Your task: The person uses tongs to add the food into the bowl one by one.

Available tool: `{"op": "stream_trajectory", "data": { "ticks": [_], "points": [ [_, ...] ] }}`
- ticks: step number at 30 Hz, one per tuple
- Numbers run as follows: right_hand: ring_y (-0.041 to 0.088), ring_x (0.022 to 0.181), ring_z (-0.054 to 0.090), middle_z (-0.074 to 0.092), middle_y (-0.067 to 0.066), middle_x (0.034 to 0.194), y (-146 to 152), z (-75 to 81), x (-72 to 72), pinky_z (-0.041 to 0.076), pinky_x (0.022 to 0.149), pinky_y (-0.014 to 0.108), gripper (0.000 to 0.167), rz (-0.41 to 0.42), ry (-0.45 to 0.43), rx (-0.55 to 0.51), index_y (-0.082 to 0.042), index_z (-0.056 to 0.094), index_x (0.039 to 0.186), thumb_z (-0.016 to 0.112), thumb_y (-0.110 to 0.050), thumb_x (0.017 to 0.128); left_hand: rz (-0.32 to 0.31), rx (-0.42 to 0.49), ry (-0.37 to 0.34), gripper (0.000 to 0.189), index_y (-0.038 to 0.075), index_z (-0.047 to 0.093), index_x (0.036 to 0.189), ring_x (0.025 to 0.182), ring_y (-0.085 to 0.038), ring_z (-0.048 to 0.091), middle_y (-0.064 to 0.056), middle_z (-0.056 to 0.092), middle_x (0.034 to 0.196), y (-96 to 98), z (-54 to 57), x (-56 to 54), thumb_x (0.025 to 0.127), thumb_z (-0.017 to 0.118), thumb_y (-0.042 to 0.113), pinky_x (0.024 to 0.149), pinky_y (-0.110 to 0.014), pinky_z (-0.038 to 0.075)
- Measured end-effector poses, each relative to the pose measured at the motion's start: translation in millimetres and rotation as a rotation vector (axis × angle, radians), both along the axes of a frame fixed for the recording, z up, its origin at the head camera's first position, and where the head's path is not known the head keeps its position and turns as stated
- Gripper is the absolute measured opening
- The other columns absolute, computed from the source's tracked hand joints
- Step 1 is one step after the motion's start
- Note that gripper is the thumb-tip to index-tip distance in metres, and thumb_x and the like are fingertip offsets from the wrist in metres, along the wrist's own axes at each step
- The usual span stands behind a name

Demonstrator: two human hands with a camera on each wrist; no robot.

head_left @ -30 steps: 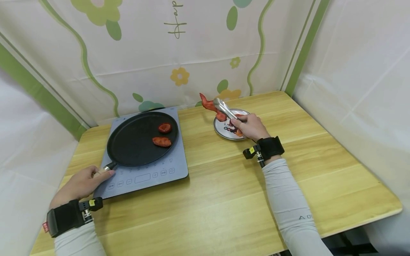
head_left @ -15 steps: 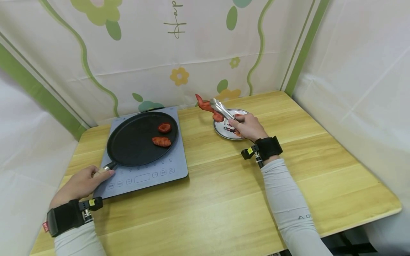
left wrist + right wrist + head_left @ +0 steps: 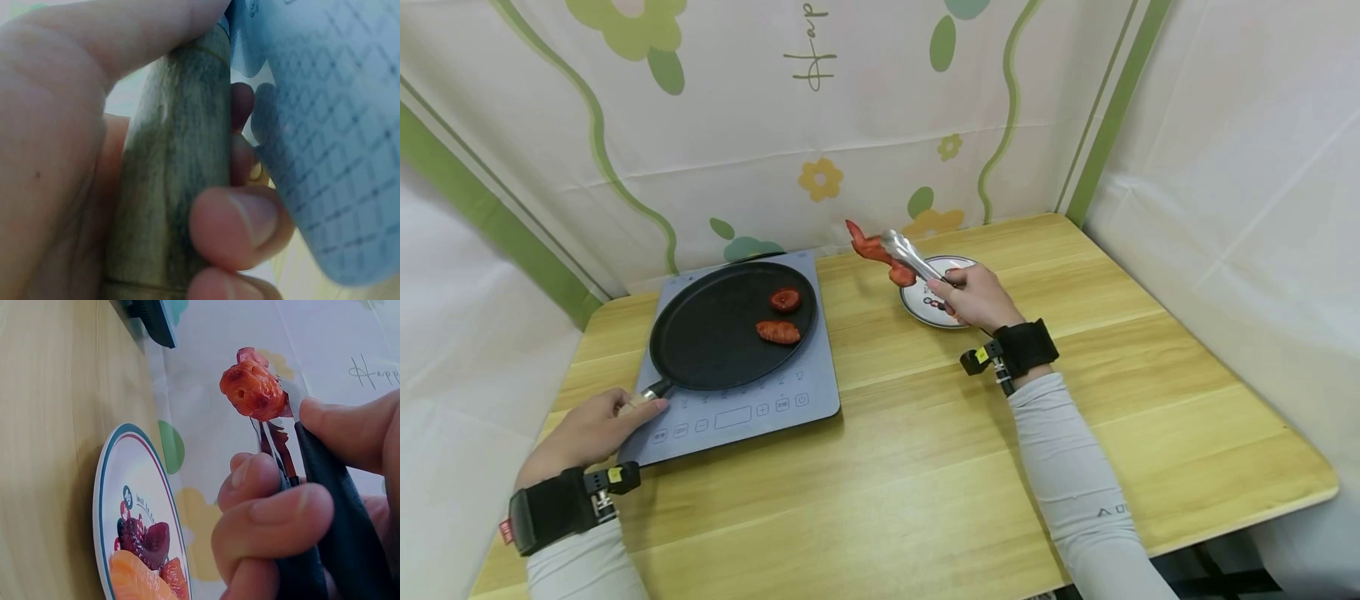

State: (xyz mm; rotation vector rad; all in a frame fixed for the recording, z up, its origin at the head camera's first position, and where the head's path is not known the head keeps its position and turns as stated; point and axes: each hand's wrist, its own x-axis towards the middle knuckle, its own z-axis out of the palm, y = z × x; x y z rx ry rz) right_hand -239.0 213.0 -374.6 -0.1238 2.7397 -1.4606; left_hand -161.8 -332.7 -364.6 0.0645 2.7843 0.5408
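Observation:
My left hand grips the wooden handle of a flat black frying pan. The pan sits on a grey induction cooktop. Near its right side lie a round red-brown food piece and a scored, sausage-like piece. My right hand holds metal tongs by their black handles. The tips pinch a glossy red-brown piece resembling a chicken wing, held up in the air left of a white plate.
On the plate, the right wrist view shows a dark purple piece, an orange slice and a reddish piece. The wooden table stands against a printed curtain, with a white curtain along its right side.
My right hand has moved slightly left, carrying the tongs and the wing-like piece toward the pan. My left hand, the pan and the pieces in it have stayed put.

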Motion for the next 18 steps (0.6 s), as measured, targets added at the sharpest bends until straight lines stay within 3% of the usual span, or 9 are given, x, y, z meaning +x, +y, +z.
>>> {"op": "stream_trajectory", "data": {
  "ticks": [18],
  "points": [
    [0.011, 0.054, 0.05, 0.063, 0.012, 0.079, -11.4, 5.0, 4.2, 0.04, 0.053, 0.024, 0.044, 0.036, 0.014, 0.024, 0.0, 0.074, 0.111, 0.06, -0.042, 0.108, -0.008, 0.001, 0.003, 0.053, 0.002, 0.055, 0.094, 0.076, -0.02, 0.053, -0.003, 0.05, 0.078, 0.0, -0.3, 0.0, 0.108, 0.049, 0.053, 0.065, -0.031, 0.041]
  ]
}}
